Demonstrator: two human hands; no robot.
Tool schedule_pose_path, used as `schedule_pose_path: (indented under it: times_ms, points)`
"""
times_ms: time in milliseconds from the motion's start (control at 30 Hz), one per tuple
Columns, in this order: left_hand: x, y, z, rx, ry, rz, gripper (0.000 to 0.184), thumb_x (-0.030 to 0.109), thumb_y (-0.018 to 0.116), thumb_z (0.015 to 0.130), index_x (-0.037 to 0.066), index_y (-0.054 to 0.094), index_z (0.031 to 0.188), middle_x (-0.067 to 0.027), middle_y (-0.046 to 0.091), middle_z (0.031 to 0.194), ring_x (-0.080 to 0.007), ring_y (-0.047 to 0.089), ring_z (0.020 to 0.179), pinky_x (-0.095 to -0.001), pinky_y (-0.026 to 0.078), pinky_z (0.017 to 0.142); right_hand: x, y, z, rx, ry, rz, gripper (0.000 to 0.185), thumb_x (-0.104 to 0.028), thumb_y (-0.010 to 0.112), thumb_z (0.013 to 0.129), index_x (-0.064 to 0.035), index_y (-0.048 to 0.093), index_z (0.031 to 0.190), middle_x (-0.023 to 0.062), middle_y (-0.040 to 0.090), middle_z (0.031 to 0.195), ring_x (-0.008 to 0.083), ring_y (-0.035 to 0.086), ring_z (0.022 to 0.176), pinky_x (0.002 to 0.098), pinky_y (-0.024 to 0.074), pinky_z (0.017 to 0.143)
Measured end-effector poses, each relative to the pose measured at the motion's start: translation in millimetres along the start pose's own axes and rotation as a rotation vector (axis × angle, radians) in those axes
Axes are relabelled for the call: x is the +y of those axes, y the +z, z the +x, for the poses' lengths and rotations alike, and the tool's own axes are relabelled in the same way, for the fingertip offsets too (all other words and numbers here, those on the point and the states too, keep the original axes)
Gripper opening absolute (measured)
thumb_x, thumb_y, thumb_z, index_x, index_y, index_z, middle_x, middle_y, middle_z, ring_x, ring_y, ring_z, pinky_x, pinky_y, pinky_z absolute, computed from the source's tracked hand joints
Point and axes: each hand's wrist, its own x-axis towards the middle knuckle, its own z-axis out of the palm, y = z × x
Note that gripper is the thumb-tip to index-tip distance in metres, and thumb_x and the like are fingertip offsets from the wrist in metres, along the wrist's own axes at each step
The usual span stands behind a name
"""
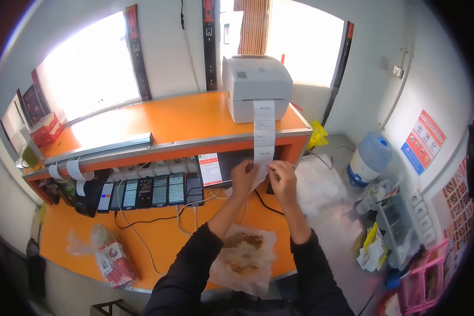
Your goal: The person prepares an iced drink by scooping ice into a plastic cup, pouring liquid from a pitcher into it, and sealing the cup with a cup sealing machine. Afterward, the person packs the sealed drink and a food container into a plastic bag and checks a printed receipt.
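Note:
A white label printer (pixel 258 87) stands on the orange shelf, and a long printed paper strip (pixel 264 131) hangs from its front over the shelf edge. Both of my hands are at the strip's lower end. My left hand (pixel 244 176) pinches its left side, and my right hand (pixel 283 178) pinches its right side. The strip's loose end bends away between and below my fingers. Beneath my forearms, a greasy sheet of paper (pixel 243 258) with brown food remains lies on the orange counter. Behind my left hand is a tablet-like screen (pixel 211 169).
Several phones (pixel 145 192) lean in a row under the shelf, with white cables (pixel 181 216) trailing over the counter (pixel 68 231). A bagged red package (pixel 113 260) lies at left. At right are white plastic bags (pixel 321 184) and a blue water bottle (pixel 368 158).

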Motion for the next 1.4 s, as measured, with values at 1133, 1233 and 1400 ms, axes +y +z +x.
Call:
schedule_pose_path:
  times_ms: [1133, 1233, 1400]
  points:
    - [-3.6, -8.4, -11.1, -0.078, 0.226, -0.148, 0.037, 0.002, 0.062, 0.078, 0.003, 0.054, 0.113, -0.0094, 0.053, 0.084, -0.0194, 0.053, 0.075, -0.0317, 0.044, 0.069, 100.4, -22.9, 45.8, 0.208, 0.447, 0.308, 0.026, -0.022, 0.057, 0.090, 0.0016, 0.060, 0.100, 0.0084, 0.060, 0.092, 0.0169, 0.055, 0.087, 0.0260, 0.0441, 0.074]
    - [3.6, -36.3, -48.6, 0.018, 0.317, 0.024, 0.056, 0.011, 0.067, 0.076, 0.007, 0.044, 0.128, -0.0144, 0.051, 0.104, -0.0273, 0.051, 0.093, -0.0378, 0.043, 0.080, 166.4, -93.7, 14.9, 0.342, 0.293, 0.106, 0.037, -0.023, 0.052, 0.092, 0.0064, 0.053, 0.113, 0.0181, 0.053, 0.113, 0.0259, 0.054, 0.105, 0.0339, 0.0448, 0.091]
    - [38.7, -200.7, -227.5, 0.332, 0.442, 0.549, 0.075, 0.036, 0.076, 0.071, 0.010, 0.040, 0.131, -0.0189, 0.043, 0.123, -0.0324, 0.044, 0.112, -0.0412, 0.039, 0.090, 25.0, -78.7, -62.5, 0.320, 0.837, 0.820, 0.045, -0.022, 0.053, 0.092, 0.0081, 0.044, 0.125, 0.0193, 0.047, 0.127, 0.0265, 0.047, 0.116, 0.0362, 0.0391, 0.099]
